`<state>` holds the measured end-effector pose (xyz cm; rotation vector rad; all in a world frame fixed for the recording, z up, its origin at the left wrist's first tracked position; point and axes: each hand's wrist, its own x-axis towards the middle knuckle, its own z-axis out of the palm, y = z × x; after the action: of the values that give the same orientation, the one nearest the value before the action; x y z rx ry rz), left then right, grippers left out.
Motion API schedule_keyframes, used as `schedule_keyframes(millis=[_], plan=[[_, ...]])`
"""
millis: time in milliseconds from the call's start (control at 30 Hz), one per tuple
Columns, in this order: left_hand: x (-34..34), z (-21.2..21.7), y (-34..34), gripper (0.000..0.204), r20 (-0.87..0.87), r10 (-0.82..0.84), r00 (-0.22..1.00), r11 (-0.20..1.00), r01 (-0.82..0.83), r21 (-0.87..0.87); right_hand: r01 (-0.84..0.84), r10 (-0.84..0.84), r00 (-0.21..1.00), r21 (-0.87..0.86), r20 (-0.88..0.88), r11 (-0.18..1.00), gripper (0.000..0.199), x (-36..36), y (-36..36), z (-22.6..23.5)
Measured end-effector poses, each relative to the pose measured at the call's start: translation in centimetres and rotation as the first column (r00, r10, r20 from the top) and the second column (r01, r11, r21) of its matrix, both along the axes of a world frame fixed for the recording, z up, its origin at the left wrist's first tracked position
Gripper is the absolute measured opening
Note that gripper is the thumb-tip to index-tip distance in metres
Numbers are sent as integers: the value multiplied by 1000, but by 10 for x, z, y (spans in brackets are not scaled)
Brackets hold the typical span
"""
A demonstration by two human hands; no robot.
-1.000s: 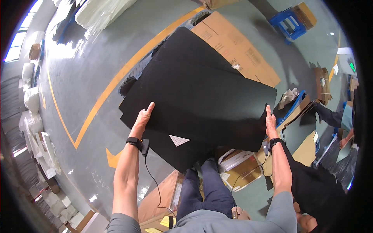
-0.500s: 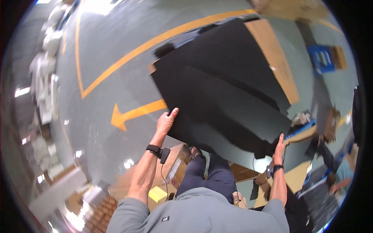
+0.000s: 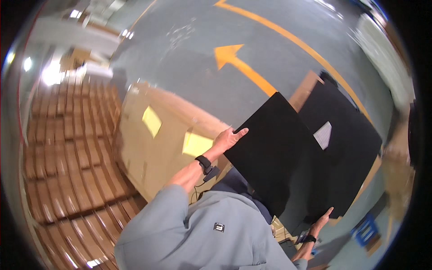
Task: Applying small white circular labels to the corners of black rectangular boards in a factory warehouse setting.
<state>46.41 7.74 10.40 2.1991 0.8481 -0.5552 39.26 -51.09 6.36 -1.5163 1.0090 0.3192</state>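
A flat black board (image 3: 275, 153) spans the space between my two hands, held in front of my body. My left hand (image 3: 227, 139) grips its left edge, thumb on top and fingers underneath. At the lower right edge, my right hand (image 3: 322, 219) holds the same board, its fingers partly hidden. Beyond the held board lie more black boards (image 3: 348, 119) on brown cardboard (image 3: 306, 90), partly covered by it. A pale striped piece (image 3: 323, 135) shows on those boards beside the held one's edge.
Left of me stands a large cardboard box (image 3: 153, 166) with two yellow sheets (image 3: 152, 121) on it. Rows of brown cartons (image 3: 72, 148) fill the far left. Orange lines and an arrow (image 3: 229, 55) mark the grey floor. A blue object (image 3: 365, 233) sits at lower right.
My view has swung left, bringing the large box and carton rows into sight. The held board has moved left across the other boards, uncovering the pale piece. Both hands keep their grip.
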Motion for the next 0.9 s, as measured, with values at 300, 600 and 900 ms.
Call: schedule_keyframes(millis=[300, 600, 900], plan=[[-206, 24, 83, 101, -41, 396, 917, 918, -395, 32, -352, 353, 936, -56, 2, 934, 77, 46, 101, 5], [-420, -3, 39, 100, -43, 762, 646, 643, -747, 169, -749, 749, 662, -42, -21, 661, 86, 66, 203, -16], [-548, -22, -20, 99, -108, 909, 402, 409, -912, 42, -906, 903, 422, -84, -78, 415, 75, 43, 260, -26]])
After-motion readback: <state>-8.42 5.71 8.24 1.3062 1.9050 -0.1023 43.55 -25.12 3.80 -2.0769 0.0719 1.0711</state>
